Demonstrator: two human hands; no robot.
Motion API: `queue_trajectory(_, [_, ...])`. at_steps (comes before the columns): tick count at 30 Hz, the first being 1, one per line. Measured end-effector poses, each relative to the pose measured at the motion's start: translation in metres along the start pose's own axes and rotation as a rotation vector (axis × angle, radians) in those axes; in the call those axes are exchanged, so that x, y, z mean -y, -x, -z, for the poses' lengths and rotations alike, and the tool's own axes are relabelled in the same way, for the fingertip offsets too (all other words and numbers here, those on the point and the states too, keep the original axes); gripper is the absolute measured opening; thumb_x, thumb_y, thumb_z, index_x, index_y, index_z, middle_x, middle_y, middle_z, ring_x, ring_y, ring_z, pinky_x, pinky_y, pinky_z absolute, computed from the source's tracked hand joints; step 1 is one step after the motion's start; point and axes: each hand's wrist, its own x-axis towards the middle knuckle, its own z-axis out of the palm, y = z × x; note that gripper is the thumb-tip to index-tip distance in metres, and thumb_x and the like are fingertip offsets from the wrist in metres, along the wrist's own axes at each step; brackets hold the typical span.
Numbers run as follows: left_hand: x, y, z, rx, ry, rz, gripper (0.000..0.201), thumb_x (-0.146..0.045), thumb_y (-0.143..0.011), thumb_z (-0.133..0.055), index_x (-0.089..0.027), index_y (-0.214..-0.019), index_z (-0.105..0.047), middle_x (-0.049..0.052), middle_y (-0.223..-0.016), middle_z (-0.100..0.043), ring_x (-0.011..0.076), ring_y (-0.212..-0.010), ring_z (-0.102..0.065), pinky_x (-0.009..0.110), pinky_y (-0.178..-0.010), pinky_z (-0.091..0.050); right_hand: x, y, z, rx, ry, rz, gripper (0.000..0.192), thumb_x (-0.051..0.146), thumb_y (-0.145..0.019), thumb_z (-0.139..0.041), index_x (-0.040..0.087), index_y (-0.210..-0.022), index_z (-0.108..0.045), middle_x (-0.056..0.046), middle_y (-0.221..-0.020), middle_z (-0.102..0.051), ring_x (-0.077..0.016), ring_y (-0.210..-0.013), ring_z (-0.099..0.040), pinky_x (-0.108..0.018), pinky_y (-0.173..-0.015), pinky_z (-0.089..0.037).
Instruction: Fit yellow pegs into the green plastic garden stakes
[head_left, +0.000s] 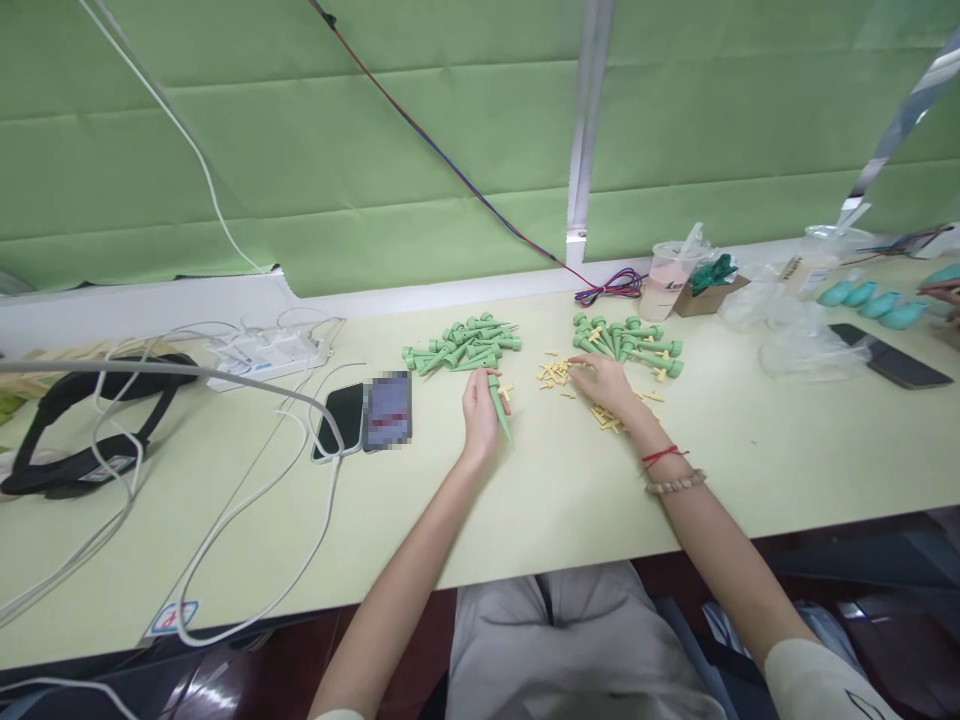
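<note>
Green spike [500,409] tilted, tip toward viewer; small yellow pieces [556,374] scattered flat on table.

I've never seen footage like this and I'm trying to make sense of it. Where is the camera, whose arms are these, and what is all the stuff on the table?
There is one picture, taken by a camera worn on a person's head, looking forward and down, so the two bare arms reaching in from below are that person's own. There is no machine.

The left hand holds one green plastic spike, pointed end towards the person. The right hand, with a red string and a bead bracelet at its wrist, rests open on a scatter of small yellow plastic pieces.

On the pale green table lie two heaps of the same green spikes, one beyond each hand: the left heap and the right heap. Further left are two phones, white cables and a white power strip. A plastic drink cup stands behind.
</note>
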Motion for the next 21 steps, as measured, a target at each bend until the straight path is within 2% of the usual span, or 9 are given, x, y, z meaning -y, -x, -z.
queue_trajectory(3, [0.000,-0.001,0.000,0.012,0.018,0.004,0.025,-0.040,-0.084,-0.039,-0.020,-0.077,-0.052,-0.004,-0.061,-0.045,0.0057,-0.039,-0.041,0.019,-0.040,-0.031,0.007,0.002,-0.001,0.046,0.008,0.046,0.024,0.023,-0.075,-0.057,0.018,-0.097,-0.066,-0.007,-0.102,-0.065,-0.0230,-0.099,-0.055,-0.038,-0.088,-0.037])
queue_trajectory(6, [-0.001,-0.001,0.001,0.021,0.037,0.016,0.023,-0.037,-0.084,-0.039,-0.019,-0.076,-0.052,-0.004,-0.059,-0.044,0.0058,-0.039,-0.041,0.019,-0.040,-0.030,0.011,0.003,-0.003,0.064,0.012,0.048,0.019,0.024,-0.074,-0.058,0.018,-0.089,-0.069,-0.008,-0.095,-0.065,-0.0223,-0.094,-0.056,-0.037,-0.085,-0.037])
queue_trajectory(13, [-0.001,0.000,0.001,0.047,0.094,0.072,0.020,-0.037,-0.079,-0.043,-0.020,-0.078,-0.052,-0.005,-0.053,-0.042,0.0069,-0.038,-0.041,0.018,-0.039,-0.028,0.010,0.003,-0.010,0.064,-0.049,-0.053,0.010,0.021,-0.068,-0.062,0.015,-0.070,-0.069,-0.006,-0.075,-0.067,-0.0161,-0.069,-0.059,-0.027,-0.067,-0.044])
queue_trajectory(17, [0.002,-0.001,0.003,0.107,0.141,0.159,0.025,-0.041,-0.075,-0.039,-0.020,-0.080,-0.052,-0.006,-0.046,-0.037,0.0076,-0.034,-0.037,0.018,-0.036,-0.025,0.007,0.004,-0.011,0.017,-0.103,-0.147,0.011,0.014,-0.064,-0.060,0.014,-0.071,-0.069,-0.006,-0.068,-0.067,-0.0180,-0.063,-0.061,-0.029,-0.062,-0.046])
queue_trajectory(21, [0.004,-0.002,0.003,0.158,0.148,0.183,0.030,-0.041,-0.074,-0.035,-0.018,-0.078,-0.053,-0.007,-0.042,-0.032,0.0074,-0.031,-0.029,0.018,-0.034,-0.021,0.012,0.002,-0.008,-0.032,-0.211,-0.182,0.014,0.016,-0.064,-0.062,0.014,-0.075,-0.070,-0.010,-0.075,-0.069,-0.0224,-0.069,-0.064,-0.036,-0.068,-0.050])
